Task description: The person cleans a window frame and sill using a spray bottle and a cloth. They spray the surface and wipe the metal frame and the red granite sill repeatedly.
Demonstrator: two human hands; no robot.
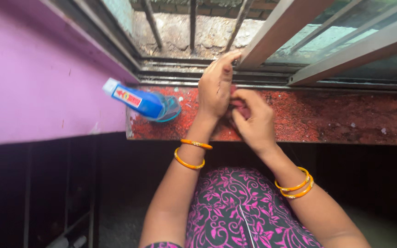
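Red stone sill (327, 115) (blue bottle (138, 101) upright, liquid level unclear) under both hands (237, 108)

Left hand (215, 87) raised, fingers curled, grip closed; right hand (252, 120) just beside, fingers pinched shut.

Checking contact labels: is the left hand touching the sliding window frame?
Touching. The head view shows the left hand with its fingertips pressed against the lower end of the grey window frame above the red sill.

A red speckled stone window sill (327, 117) is carrying a blue bottle (138, 102) lying on its side near the left end, while both hands are resting on it mid-sill.
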